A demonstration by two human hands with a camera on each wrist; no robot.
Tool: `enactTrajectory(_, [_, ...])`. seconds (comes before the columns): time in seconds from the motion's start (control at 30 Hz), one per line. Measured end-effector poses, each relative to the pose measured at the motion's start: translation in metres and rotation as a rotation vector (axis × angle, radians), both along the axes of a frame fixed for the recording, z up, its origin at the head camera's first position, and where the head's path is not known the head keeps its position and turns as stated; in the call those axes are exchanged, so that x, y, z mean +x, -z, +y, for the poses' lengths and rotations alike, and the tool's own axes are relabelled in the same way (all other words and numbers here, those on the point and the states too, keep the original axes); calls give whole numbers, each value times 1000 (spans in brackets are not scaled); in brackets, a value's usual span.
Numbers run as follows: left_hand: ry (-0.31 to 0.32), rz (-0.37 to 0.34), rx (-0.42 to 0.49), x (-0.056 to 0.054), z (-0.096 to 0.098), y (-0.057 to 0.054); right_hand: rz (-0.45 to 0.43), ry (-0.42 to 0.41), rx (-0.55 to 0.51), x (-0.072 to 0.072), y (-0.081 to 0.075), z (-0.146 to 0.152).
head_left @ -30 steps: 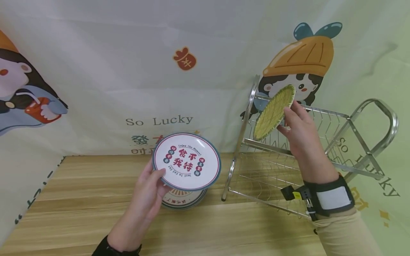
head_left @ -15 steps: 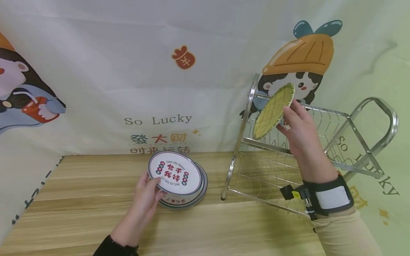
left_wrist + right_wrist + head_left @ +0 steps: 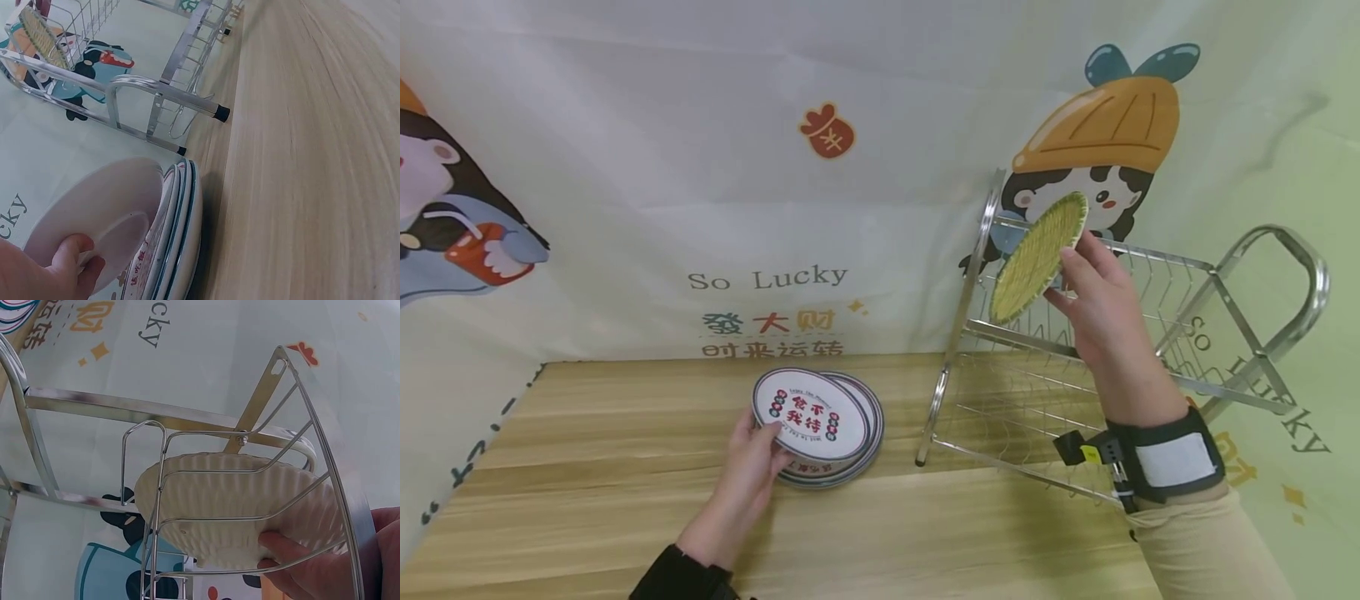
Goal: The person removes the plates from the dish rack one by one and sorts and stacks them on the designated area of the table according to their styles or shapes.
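Note:
My left hand (image 3: pixel 748 467) grips a white plate (image 3: pixel 811 417) with a dark rim and red lettering by its near-left edge, thumb on top. The plate is tilted close over a stack of similar plates (image 3: pixel 868 454) on the table; its pale underside shows in the left wrist view. At the right, my right hand (image 3: pixel 1097 308) holds a green-yellow woven-look plate (image 3: pixel 1039 260) by its edge. That plate stands steeply tilted in the upper tier of a metal dish rack (image 3: pixel 985 333). Its ribbed pale back (image 3: pixel 231 506) shows behind the rack wires in the right wrist view.
The two-tier rack stands at the right of the wooden table (image 3: pixel 625 500), with a curved handle bar (image 3: pixel 1315 283) at its right end. A printed cloth backdrop (image 3: pixel 737 167) hangs behind the table and along its left side.
My left hand has lowered its plate from above the stack down close onto it, moving slightly left. The right hand and its plate have stayed in place at the rack.

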State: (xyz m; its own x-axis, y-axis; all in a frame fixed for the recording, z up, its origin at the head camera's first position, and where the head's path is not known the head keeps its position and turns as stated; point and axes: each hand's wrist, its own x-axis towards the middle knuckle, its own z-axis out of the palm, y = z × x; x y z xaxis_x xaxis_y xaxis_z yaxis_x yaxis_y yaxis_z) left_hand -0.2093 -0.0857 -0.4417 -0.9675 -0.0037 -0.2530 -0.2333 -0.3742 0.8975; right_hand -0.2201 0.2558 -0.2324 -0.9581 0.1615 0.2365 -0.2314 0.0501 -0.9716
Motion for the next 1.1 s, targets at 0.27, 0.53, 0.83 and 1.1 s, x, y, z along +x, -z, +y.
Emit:
enactTrajectory(0.27, [-14, -13, 14, -3, 3, 2, 12, 7, 18, -1, 0, -2])
enactTrajectory(0.53, [4, 17, -123, -4, -1, 6, 21, 9, 34, -1, 0, -2])
enactTrajectory(0.83, [40, 129, -666, -12, -16, 9, 7, 14, 36, 0, 1, -1])
enactTrajectory(1.1, [127, 70, -923, -18, -33, 18, 6, 13, 45, 0, 0, -2])
